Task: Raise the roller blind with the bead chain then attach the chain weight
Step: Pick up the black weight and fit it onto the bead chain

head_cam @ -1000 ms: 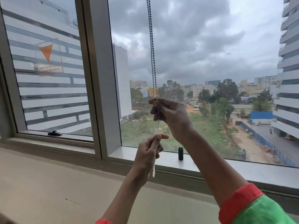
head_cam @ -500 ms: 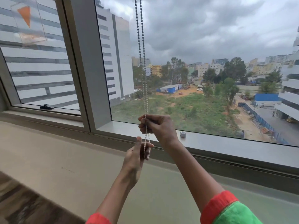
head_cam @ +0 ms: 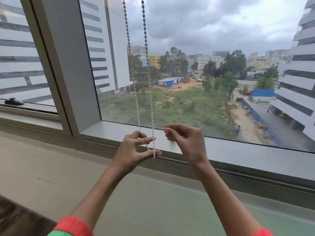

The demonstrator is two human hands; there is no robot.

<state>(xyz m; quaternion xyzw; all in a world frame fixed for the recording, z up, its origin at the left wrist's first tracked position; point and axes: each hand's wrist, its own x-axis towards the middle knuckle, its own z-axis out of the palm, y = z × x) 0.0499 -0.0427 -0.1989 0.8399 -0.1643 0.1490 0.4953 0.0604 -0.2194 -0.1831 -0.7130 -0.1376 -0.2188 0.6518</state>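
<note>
The bead chain (head_cam: 150, 92) hangs in two strands in front of the window glass, dark at the top and white lower down. My left hand (head_cam: 136, 150) pinches the lower ends of both strands between thumb and fingers, just in front of the window sill (head_cam: 238, 150). Just right of the chain, my right hand (head_cam: 185, 140) is apart from it, fingers curled and thumb against the index finger, with nothing visible in it. The chain weight and the roller blind are not in sight; my right hand covers part of the sill.
A wide grey mullion (head_cam: 68, 65) divides the window left of the chain. A small black handle (head_cam: 13, 101) sits on the left pane's frame. Below the sill runs a pale ledge (head_cam: 68, 167).
My right hand has let go of the chain and moved right. The two strands now hang apart. The small cylinder seen on the sill earlier is hidden. The view has tilted down.
</note>
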